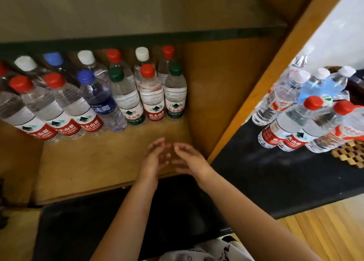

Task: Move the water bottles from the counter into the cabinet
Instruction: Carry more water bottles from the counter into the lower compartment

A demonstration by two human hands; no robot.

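Note:
Several water bottles stand in two rows on the wooden cabinet shelf (102, 168), with red, white, blue and green caps. The rightmost front one is a green-capped bottle (175, 95), beside a red-capped bottle (152, 97). More bottles stand on the black counter (256, 174) to the right, among them a red-capped bottle (295, 122) and white-capped bottles (283, 99). My left hand (155, 158) and my right hand (189, 160) hover close together over the shelf's front right part, fingers relaxed, both blurred and holding nothing.
A wooden cabinet side panel (266, 79) separates the shelf from the counter. A woven mat (350, 154) lies under the counter bottles at the right edge. A dark surface (118, 221) lies below the shelf front. Bare shelf shows in front of the bottle rows.

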